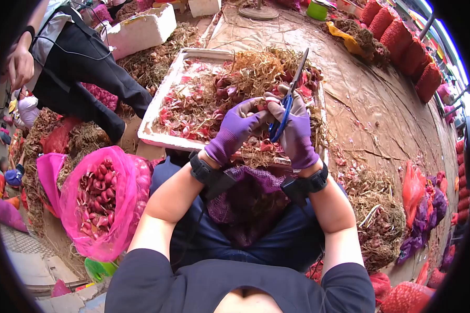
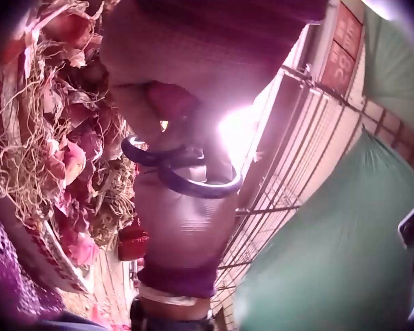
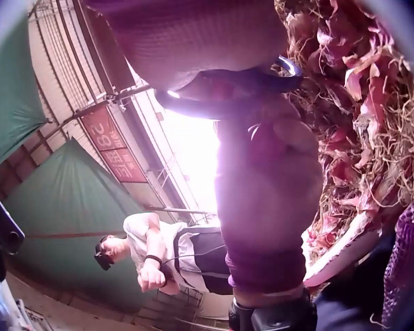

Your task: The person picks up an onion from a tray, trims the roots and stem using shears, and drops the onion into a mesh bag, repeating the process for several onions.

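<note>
In the head view, the left hand (image 1: 237,130), in a purple and grey glove, pinches a small red bulb (image 1: 260,105). The gloved right hand (image 1: 299,128) meets it at the fingertips and holds blue-handled scissors (image 1: 280,124), blades pointing up and away. The right wrist view shows the bulb (image 3: 265,143) at the left hand's (image 3: 269,200) fingers, beneath the scissors' handle (image 3: 193,108). Both handle loops (image 2: 200,187) show against the right hand (image 2: 186,238) in the left wrist view. Below the hands lies a white tray (image 1: 152,117) of bulbs, dry roots and peelings.
A purple mesh bag (image 1: 219,208) hangs open between the knees. At the left stands a pink bag (image 1: 70,208) of red bulbs. Another person (image 1: 89,57) stands beside the tray at upper left. Heaped stalks (image 1: 376,229) lie at right, with filled red sacks (image 1: 397,39) behind.
</note>
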A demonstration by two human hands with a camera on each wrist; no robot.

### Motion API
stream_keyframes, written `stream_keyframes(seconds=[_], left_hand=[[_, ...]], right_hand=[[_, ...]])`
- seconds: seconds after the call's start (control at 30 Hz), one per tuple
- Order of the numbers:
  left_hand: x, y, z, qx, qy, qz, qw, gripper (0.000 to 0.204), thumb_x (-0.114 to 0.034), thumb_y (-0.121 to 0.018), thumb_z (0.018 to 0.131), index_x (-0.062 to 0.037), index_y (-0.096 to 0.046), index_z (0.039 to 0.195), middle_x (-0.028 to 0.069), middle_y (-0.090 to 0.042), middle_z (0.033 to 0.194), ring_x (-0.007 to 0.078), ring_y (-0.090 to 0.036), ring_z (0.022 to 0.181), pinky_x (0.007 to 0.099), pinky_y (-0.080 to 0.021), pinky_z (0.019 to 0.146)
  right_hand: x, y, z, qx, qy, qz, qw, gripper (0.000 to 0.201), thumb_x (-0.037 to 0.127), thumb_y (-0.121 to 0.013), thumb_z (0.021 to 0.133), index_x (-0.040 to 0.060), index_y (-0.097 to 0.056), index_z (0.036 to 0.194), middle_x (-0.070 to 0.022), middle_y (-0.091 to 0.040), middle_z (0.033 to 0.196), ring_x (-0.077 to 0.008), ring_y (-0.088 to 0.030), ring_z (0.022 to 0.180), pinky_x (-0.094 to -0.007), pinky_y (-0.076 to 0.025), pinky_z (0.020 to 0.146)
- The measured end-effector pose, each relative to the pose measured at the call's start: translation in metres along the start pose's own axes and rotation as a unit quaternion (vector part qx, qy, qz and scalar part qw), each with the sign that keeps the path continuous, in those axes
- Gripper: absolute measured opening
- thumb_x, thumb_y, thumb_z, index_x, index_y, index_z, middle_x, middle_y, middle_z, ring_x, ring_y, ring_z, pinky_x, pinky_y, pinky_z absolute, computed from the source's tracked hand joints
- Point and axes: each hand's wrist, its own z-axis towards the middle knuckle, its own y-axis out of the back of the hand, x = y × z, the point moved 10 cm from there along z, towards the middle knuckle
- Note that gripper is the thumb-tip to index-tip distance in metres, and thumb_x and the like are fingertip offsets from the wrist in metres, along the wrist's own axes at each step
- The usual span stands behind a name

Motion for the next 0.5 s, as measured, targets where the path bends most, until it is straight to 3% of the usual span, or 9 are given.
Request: stream_keyframes(seconds=[0.03, 0.07, 0.2, 0.27, 0.3, 0.4, 0.43, 0.5], left_hand=[[-0.005, 0.000, -0.003, -0.020, -0.020, 0.005, 1.000, 0.035, -0.021, -0.058, 0.097, -0.0050, -0.055, 0.128, 0.0027, -0.067, 0.104, 0.0076, -0.064, 0.085, 0.0197, -0.050, 0.069], [-0.013, -0.001, -0.007, -0.033, -0.044, 0.019, 0.998, 0.029, -0.022, -0.058, 0.097, -0.0045, -0.059, 0.120, 0.0004, -0.066, 0.094, 0.0062, -0.062, 0.076, 0.0185, -0.048, 0.065], [-0.013, 0.009, -0.004, -0.054, -0.022, 0.024, 0.998, 0.022, -0.025, -0.057, 0.098, -0.0044, -0.062, 0.102, -0.0049, -0.059, 0.076, 0.0020, -0.051, 0.063, 0.0176, -0.040, 0.056], [-0.019, 0.011, -0.005, -0.062, -0.018, 0.039, 0.997, 0.022, -0.026, -0.057, 0.098, -0.0046, -0.062, 0.102, -0.0048, -0.059, 0.076, 0.0018, -0.051, 0.062, 0.0174, -0.039, 0.056], [-0.021, 0.011, -0.006, -0.069, -0.015, 0.052, 0.996, 0.023, -0.027, -0.057, 0.098, -0.0049, -0.062, 0.101, -0.0048, -0.058, 0.075, 0.0017, -0.050, 0.062, 0.0173, -0.038, 0.055], [-0.019, 0.008, -0.004, -0.043, -0.038, 0.073, 0.996, 0.023, -0.024, -0.058, 0.098, -0.0032, -0.062, 0.106, -0.0045, -0.061, 0.081, 0.0015, -0.052, 0.066, 0.0174, -0.042, 0.060], [-0.021, 0.006, -0.004, -0.034, -0.058, 0.100, 0.993, 0.023, -0.022, -0.058, 0.097, -0.0023, -0.062, 0.109, -0.0042, -0.062, 0.084, 0.0015, -0.053, 0.068, 0.0175, -0.043, 0.062], [-0.017, 0.004, -0.003, -0.019, -0.063, 0.111, 0.992, 0.025, -0.019, -0.059, 0.097, -0.0014, -0.060, 0.114, -0.0026, -0.062, 0.090, 0.0018, -0.054, 0.073, 0.0178, -0.045, 0.065]], right_hand=[[0.000, 0.001, -0.001, 0.000, 0.000, 0.000, 1.000, 0.049, 0.002, -0.064, 0.088, -0.0009, -0.040, 0.130, -0.0117, -0.062, 0.109, -0.0157, -0.064, 0.090, -0.0260, -0.054, 0.077], [0.000, 0.003, 0.000, -0.005, 0.003, -0.050, 0.999, 0.047, 0.002, -0.065, 0.088, -0.0011, -0.041, 0.128, -0.0108, -0.062, 0.108, -0.0143, -0.064, 0.090, -0.0249, -0.053, 0.077], [0.011, -0.001, 0.000, -0.009, 0.045, -0.192, 0.980, 0.042, 0.002, -0.068, 0.086, 0.0011, -0.049, 0.123, -0.0060, -0.063, 0.105, -0.0084, -0.061, 0.089, -0.0206, -0.051, 0.077], [0.021, -0.007, -0.001, 0.002, 0.127, -0.297, 0.946, 0.042, 0.002, -0.069, 0.084, 0.0043, -0.051, 0.122, -0.0023, -0.064, 0.099, -0.0054, -0.059, 0.085, -0.0197, -0.051, 0.074], [0.020, -0.004, -0.002, 0.001, 0.126, -0.297, 0.946, 0.042, 0.002, -0.069, 0.084, 0.0043, -0.051, 0.122, -0.0023, -0.064, 0.099, -0.0054, -0.059, 0.085, -0.0197, -0.051, 0.074], [0.031, -0.015, -0.009, 0.010, 0.205, -0.434, 0.877, 0.039, 0.001, -0.070, 0.082, 0.0034, -0.053, 0.117, -0.0011, -0.064, 0.087, -0.0060, -0.062, 0.077, -0.0201, -0.051, 0.066], [0.035, -0.017, -0.009, 0.008, 0.204, -0.435, 0.877, 0.039, 0.001, -0.070, 0.082, 0.0034, -0.053, 0.117, -0.0011, -0.064, 0.087, -0.0060, -0.062, 0.077, -0.0201, -0.051, 0.066], [0.021, -0.004, -0.001, -0.012, 0.059, -0.241, 0.969, 0.038, -0.001, -0.069, 0.082, 0.0017, -0.053, 0.116, -0.0022, -0.063, 0.086, -0.0069, -0.063, 0.071, -0.0207, -0.053, 0.061]])
